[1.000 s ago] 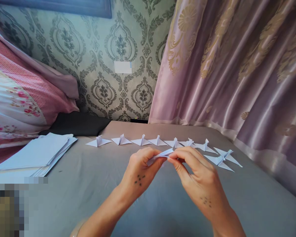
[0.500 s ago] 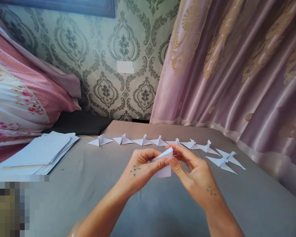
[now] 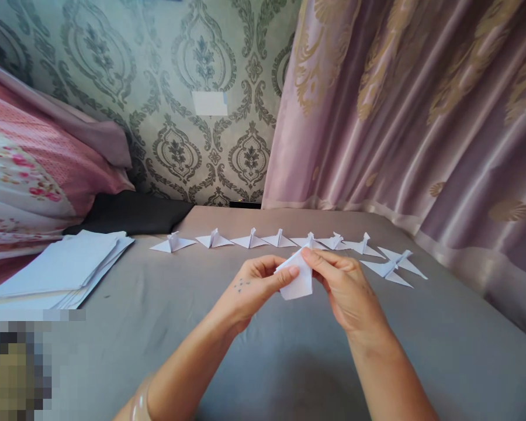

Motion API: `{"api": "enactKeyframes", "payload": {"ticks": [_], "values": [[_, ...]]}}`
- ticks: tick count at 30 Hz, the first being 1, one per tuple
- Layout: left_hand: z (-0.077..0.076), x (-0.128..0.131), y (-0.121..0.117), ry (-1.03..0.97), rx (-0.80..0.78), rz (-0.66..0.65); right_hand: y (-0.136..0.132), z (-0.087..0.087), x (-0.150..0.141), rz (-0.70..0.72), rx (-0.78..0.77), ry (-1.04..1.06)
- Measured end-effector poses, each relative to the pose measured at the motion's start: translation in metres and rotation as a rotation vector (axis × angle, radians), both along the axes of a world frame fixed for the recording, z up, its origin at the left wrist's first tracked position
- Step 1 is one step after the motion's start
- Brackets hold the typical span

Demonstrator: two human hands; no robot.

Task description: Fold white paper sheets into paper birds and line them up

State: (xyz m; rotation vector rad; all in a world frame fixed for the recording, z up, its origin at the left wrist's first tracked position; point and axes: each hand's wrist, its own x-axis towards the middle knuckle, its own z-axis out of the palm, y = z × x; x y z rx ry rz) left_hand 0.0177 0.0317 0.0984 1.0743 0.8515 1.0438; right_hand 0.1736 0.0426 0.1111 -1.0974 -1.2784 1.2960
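A small folded piece of white paper (image 3: pixel 298 282) is held up between both hands, above the grey sheet. My left hand (image 3: pixel 256 286) pinches its left side, the thumb lying across the front face and the fingers behind. At the upper right corner, my right hand (image 3: pixel 348 283) grips the paper between thumb and fingers. Beyond the hands stands a row of several folded white paper cranes (image 3: pixel 253 238) with spread wings. At the row's right end, two cranes (image 3: pixel 390 269) sit close together, their wings overlapping in view.
A stack of white paper sheets (image 3: pixel 56 266) lies at the left, in front of a dark flat cushion-like thing (image 3: pixel 135 213). The grey sheet (image 3: pixel 166 339) covers the surface. Pink curtains (image 3: pixel 355 134) hang at the right, and floral fabric (image 3: pixel 30 175) bulges at the left.
The folded paper has turned so its flat face shows toward me. My right hand has shifted its grip to the upper right corner. The view has tilted slightly downward.
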Motion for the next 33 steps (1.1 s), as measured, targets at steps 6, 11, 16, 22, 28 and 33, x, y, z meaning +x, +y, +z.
{"api": "enactKeyframes", "payload": {"ticks": [6,11,16,22,28,33], "values": [[-0.005,-0.002,0.006,0.031,-0.014,0.212,0.001,-0.003,-0.005,0.066,0.032,-0.145],[-0.009,-0.003,0.01,-0.055,0.011,0.292,0.0,-0.009,-0.011,0.085,0.001,-0.206],[-0.008,-0.011,0.012,-0.09,-0.036,0.181,0.005,-0.012,-0.006,0.111,-0.047,-0.103],[-0.008,-0.022,0.018,0.008,-0.006,0.148,0.01,-0.013,-0.001,0.125,-0.084,-0.024],[-0.009,-0.019,0.018,0.085,-0.006,0.219,0.016,-0.021,-0.003,0.029,-0.152,0.007],[-0.011,-0.018,0.02,0.11,-0.043,0.117,0.02,-0.026,-0.003,0.045,-0.195,0.016]]}}
